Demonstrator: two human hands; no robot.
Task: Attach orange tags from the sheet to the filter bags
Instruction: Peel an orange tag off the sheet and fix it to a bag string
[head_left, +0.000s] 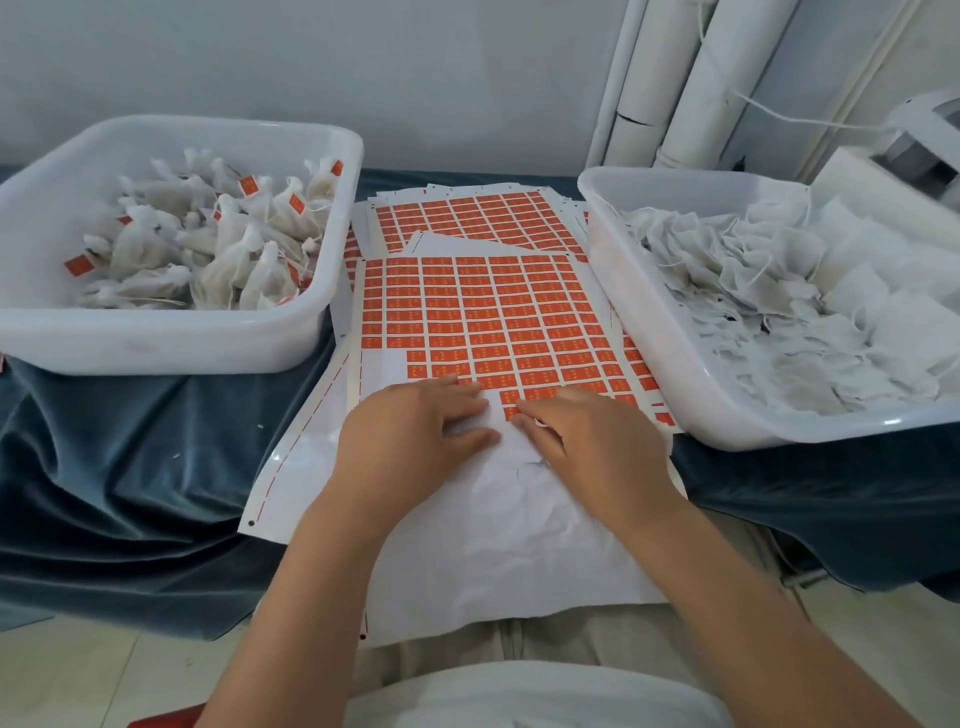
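While the left hand (415, 423) lies flat on the sheet (376, 376) of orange tags (519, 318) between two tubs (156, 340) of filter bags (223, 249), the right hand (589, 439) touches its lowest tags, grip unclear.

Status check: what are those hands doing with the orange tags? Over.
Left hand flat on tag sheet. Right hand fingertips at nearest orange tag, grip unclear. Filter bag lies beneath it. Nothing blocking.

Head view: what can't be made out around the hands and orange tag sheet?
All in the head view:
- Print on the orange paper tag sheet: too small to read.
- Whether the right hand pinches a tag: hidden by its own fingers.
- Far side of the right white plastic tub: cut off by the frame edge.
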